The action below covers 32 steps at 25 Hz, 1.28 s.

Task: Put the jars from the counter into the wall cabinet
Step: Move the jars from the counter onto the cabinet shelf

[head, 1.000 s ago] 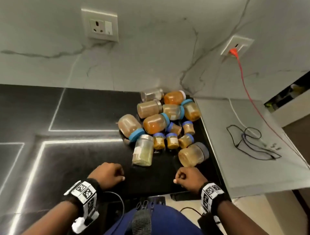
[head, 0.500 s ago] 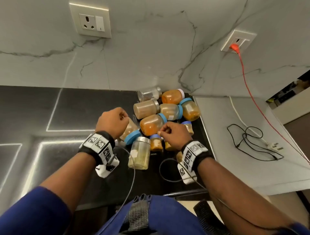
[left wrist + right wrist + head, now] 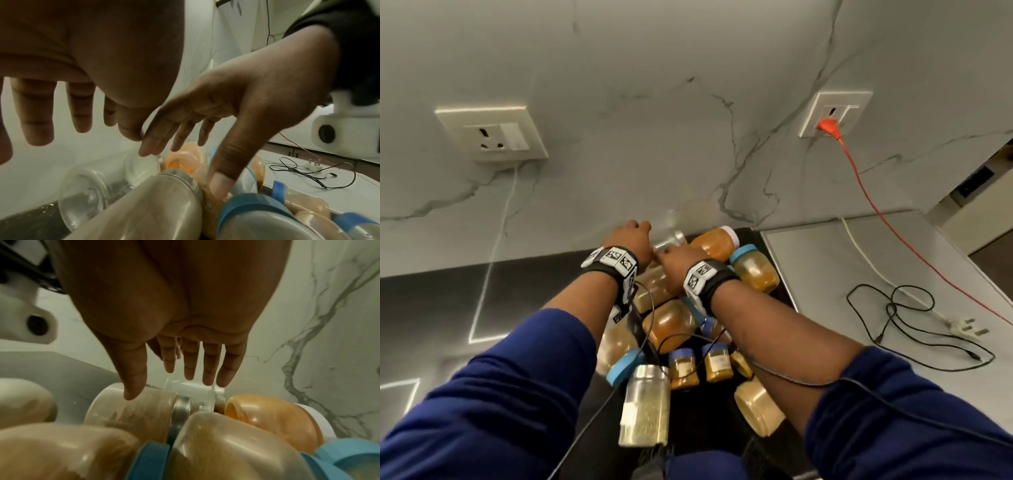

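Several jars lie piled on the black counter [image 3: 448,308] against the marble wall. At the back lies a clear jar [image 3: 671,240] with a silver lid, on its side. My left hand [image 3: 633,233] hovers over its left end, fingers straight [image 3: 39,113], holding nothing. My right hand [image 3: 676,258] reaches over its lid end with spread fingers [image 3: 207,369] just above the clear jar [image 3: 191,389]; I cannot tell if they touch it. A tan silver-lidded jar [image 3: 131,410] and an orange white-lidded jar [image 3: 267,415] lie beside it. The wall cabinet is out of view.
A blue-lidded jar [image 3: 755,270], small blue-lidded jars [image 3: 683,368] and a silver-lidded jar [image 3: 645,407] lie nearer me. A grey surface [image 3: 859,260] at right carries a black cable [image 3: 904,318] and white plug [image 3: 962,329]. A red cord hangs from the right socket [image 3: 828,125].
Both hands went from fists at the counter's front edge forward over the pile to the back by the wall, and their fingers straightened. The head view has tilted up.
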Each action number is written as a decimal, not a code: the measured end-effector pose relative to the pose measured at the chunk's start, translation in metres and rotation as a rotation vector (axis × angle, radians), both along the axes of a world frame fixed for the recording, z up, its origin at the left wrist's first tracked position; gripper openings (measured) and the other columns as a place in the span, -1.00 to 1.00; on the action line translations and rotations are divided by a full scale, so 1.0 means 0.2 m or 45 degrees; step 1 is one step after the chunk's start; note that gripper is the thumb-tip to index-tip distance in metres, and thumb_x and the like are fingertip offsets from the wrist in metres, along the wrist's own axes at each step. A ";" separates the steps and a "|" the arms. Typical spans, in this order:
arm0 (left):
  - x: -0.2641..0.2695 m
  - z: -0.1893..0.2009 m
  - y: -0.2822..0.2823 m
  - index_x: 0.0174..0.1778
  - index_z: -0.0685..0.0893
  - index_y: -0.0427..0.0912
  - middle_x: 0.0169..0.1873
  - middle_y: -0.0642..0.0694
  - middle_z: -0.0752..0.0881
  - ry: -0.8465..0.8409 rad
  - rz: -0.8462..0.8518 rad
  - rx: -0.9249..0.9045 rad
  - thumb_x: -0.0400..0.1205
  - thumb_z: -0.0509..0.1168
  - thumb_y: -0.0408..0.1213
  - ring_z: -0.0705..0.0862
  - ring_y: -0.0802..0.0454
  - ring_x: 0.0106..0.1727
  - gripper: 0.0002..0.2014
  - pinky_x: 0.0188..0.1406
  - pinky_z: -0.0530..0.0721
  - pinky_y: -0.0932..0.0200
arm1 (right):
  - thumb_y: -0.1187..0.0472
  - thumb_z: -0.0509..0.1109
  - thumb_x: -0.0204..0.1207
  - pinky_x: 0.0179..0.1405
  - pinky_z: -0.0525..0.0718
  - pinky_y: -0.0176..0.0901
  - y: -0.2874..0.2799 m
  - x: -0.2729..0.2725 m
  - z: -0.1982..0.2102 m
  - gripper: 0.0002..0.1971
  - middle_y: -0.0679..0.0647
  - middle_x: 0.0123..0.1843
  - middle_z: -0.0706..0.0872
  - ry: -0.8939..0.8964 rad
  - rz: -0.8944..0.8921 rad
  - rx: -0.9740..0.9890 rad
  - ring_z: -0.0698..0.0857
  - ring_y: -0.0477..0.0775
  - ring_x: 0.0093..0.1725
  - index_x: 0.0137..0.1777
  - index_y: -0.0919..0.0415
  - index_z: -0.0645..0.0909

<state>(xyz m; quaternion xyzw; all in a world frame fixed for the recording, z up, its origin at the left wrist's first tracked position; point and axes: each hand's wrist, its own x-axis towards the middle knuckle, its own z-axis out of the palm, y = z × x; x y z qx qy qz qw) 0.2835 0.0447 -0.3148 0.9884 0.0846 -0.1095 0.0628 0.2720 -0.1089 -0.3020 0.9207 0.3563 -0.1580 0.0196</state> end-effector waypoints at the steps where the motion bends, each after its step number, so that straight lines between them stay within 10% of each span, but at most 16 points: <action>1: 0.05 -0.04 -0.01 0.62 0.44 -0.10 0.51 -0.26 0.54 0.024 -0.010 -0.021 0.67 0.37 -0.08 0.60 -0.34 0.45 -0.42 0.40 0.63 -0.22 | 0.15 0.43 0.63 0.37 0.69 0.33 0.00 0.00 -0.02 -0.46 0.21 0.48 0.67 0.005 0.030 -0.023 0.67 0.39 0.44 0.61 0.09 0.51; 7: 0.23 -0.23 -0.01 0.54 0.49 -0.18 0.39 -0.33 0.63 0.127 -0.051 0.017 0.55 0.50 0.08 0.66 -0.37 0.36 -0.30 0.34 0.67 -0.16 | 0.11 0.50 0.57 0.49 0.52 0.36 -0.05 0.02 -0.22 -0.31 0.24 0.52 0.61 -0.002 -0.016 -0.044 0.61 0.39 0.44 0.69 0.11 0.37; 16: 0.26 -0.35 0.00 0.45 0.46 -0.30 0.30 -0.41 0.59 0.094 0.105 -0.108 0.52 0.48 0.02 0.72 -0.42 0.21 -0.31 0.15 0.72 -0.15 | 0.00 0.57 0.47 -0.02 0.63 0.01 -0.12 0.12 -0.28 -0.43 0.17 0.24 0.77 0.147 -0.073 0.186 0.78 0.28 0.17 0.44 0.14 0.56; 22: 0.21 -0.03 0.22 0.29 0.60 -0.21 0.15 -0.27 0.71 0.084 0.107 -0.248 0.23 0.67 -0.02 0.74 -0.28 0.03 -0.25 -0.07 0.72 0.01 | -0.48 0.45 0.42 0.27 0.65 0.19 0.14 0.01 -0.30 -0.05 0.26 0.39 0.71 0.269 -0.123 0.259 0.74 0.35 0.31 0.63 0.15 0.40; 32: -0.55 0.22 0.61 0.48 0.43 -0.14 0.17 -0.13 0.70 -0.229 0.516 -0.827 0.39 0.65 -0.21 0.72 -0.14 0.13 -0.23 0.00 0.67 0.03 | -0.14 0.77 0.21 0.34 0.73 0.15 0.16 -0.06 -0.08 -0.09 0.18 0.42 0.58 0.395 -0.370 0.574 0.67 0.29 0.35 0.51 0.03 0.42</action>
